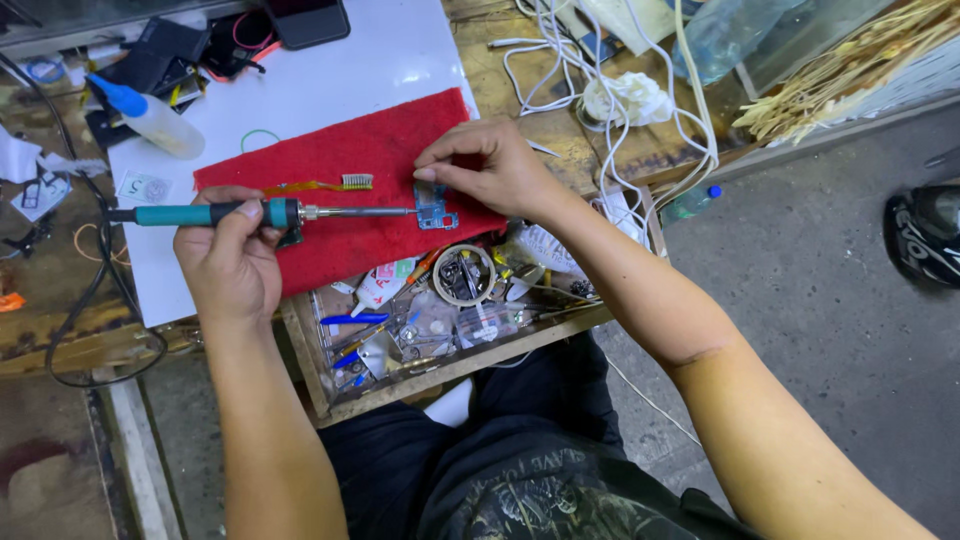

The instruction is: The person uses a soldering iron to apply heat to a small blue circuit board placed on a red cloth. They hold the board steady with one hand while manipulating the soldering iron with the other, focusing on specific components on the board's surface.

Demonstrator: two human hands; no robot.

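Nearest, an open drawer of small tools and tape. Beyond it, the left hand grips a teal-handled soldering iron — tip touching a small blue circuit board, pinched by the right hand on a red cloth; farther, white cables cross the surface.

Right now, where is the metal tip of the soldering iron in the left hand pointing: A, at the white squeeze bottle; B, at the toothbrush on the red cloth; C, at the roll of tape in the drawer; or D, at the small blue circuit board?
D: the left hand grips the teal-handled soldering iron, whose tip reaches the small blue circuit board that the right hand steadies on the red cloth.
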